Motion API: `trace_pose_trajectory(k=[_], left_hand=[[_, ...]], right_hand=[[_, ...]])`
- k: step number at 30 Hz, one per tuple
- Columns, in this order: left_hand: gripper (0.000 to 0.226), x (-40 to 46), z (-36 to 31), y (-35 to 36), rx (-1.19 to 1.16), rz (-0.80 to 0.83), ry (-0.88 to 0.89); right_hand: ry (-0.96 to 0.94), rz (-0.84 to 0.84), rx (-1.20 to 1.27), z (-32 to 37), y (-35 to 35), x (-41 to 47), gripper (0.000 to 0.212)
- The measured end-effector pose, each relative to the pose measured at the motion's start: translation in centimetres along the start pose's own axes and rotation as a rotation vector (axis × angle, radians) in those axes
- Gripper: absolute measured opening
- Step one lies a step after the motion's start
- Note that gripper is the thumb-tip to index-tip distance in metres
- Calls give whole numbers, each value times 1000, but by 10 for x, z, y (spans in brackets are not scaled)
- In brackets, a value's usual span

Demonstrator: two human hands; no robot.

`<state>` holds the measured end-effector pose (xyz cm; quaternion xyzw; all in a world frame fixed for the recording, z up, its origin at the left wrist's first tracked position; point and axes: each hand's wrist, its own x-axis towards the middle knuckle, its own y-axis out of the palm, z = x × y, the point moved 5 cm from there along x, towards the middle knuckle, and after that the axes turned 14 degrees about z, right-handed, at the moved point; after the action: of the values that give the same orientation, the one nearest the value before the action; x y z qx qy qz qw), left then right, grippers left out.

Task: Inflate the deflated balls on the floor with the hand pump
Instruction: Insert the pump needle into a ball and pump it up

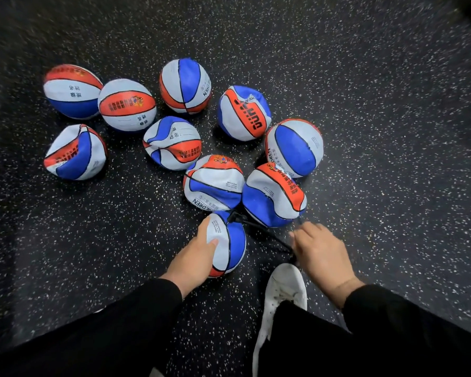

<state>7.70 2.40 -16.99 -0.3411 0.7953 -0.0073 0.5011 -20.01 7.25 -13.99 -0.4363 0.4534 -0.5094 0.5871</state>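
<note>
Underfoot, black speckled floor [378,110], filling the whole view. At the near edge, black sleeves [136,317] and dark trouser legs, largest after the floor. On the floor, ten red, white and blue balls, most dented and slack: a far-left pair touching, one red-topped [71,91] and one with an orange band [127,108]; a crumpled one alone at far left, nearer [75,152]; a rounder one at far centre [185,85]; a creased one with large orange lettering right of it [244,112]; a dented one in the middle [172,142]; a fuller blue-panelled one at right [294,146]; two slack ones side by side and touching, nearer [214,183] and [273,194]. Nearest of all, the ball being worked on [229,243], just in front of those two. Near right, a white shoe [283,295], toe pointing far. Left hand [199,254] on the near-left side of that nearest ball, fingers curved round it, thumb pressed on the white panel. Right hand [321,254] just right of the ball, motion-blurred, seemingly closed on the pump, though grip not clear enough to tell. Thin black pump hose [267,233] from the ball's far top, where a black fitting [233,216] sits, slanting near-right to the right hand.
</note>
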Motion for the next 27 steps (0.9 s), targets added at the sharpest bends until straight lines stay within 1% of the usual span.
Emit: trace_pose_trajectory(k=[2,8,14,20,22,27], left_hand=[[59,-1,1,0,2,-9,-6],[61,-4,1,-2,3,-3,-2],[60,-3,3,-1,16,12,0],[60,-4,5,-1,21,13,14],[61,-5,5,-2,39,10,13],[61,-6,8,0,68,10,4]], right_hand=[[-18,2,10,1,4,-5,36],[-37,35,4,-1,16,-10,39],[-25,68,-13,-4,18,-10,36],[-1,133,-3,-10,21,-9,23],[23,155,9,-16,22,-7,24],[8,191,-9,-8,30,-13,27]])
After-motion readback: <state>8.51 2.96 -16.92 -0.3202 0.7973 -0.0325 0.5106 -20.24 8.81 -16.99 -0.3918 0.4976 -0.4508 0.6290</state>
